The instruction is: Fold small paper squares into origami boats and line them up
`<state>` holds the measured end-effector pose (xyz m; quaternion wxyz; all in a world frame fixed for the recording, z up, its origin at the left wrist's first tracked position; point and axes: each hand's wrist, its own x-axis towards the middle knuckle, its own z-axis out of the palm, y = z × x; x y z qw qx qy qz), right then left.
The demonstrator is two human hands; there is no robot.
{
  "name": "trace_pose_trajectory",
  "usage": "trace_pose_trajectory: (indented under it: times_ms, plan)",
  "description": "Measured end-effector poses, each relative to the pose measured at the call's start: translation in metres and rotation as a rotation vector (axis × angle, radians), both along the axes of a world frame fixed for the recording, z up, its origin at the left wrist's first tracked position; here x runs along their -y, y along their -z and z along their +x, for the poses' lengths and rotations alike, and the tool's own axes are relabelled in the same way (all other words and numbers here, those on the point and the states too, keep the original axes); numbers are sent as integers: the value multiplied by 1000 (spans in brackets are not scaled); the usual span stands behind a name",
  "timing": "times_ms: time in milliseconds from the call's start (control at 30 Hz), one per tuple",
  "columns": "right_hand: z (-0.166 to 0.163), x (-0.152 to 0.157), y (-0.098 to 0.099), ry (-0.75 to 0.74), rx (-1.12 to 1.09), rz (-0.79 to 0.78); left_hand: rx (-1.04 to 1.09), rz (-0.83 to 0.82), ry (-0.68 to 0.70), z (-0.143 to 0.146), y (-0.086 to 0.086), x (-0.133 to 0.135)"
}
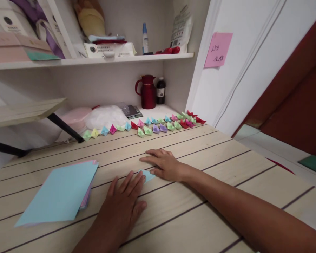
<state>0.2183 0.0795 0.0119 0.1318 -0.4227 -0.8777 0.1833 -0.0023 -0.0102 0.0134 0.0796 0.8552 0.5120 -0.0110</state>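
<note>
My left hand (pixel 122 205) lies flat on the wooden table (pixel 216 154), palm down, fingers pointing forward. My right hand (pixel 164 164) presses flat beside it. Between the two hands a small piece of light blue folded paper (pixel 147 174) shows, mostly covered by both hands. A stack of coloured paper sheets (pixel 60 195), blue on top, lies to the left of my left hand. Along the table's far edge stands a row of several small folded paper boats (pixel 152 124) in green, yellow, blue, pink, purple and red.
Behind the boats a shelf recess holds a dark red jug (pixel 146 92), a dark bottle (pixel 160 90), a white plastic bag (pixel 105 117) and a pink case (pixel 76 117). A pink sticky note (pixel 218 49) hangs on the white door frame at right. A folding board (pixel 23 110) juts in at left.
</note>
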Motion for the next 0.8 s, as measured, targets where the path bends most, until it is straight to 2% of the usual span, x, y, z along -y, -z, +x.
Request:
trace_pose_trajectory:
  times_ms: [167,267,400,533,667,800]
  plan:
    - [14,-6,0,-119,-148,-49,7,-25,-4,0,-3,1]
    - [13,-6,2,-72,-241,-68,26,-27,-3,0,-3,1]
    - [3,-1,5,9,-87,-13,46,-38,-9,0,-1,1]
    - [1,1,5,-73,43,-28,73,-9,-7,-1,3,0]
    - [7,-1,1,-149,53,-74,94,3,-13,-3,5,0]
    - [12,-3,-2,-185,21,-119,95,-24,-7,-4,-2,2]
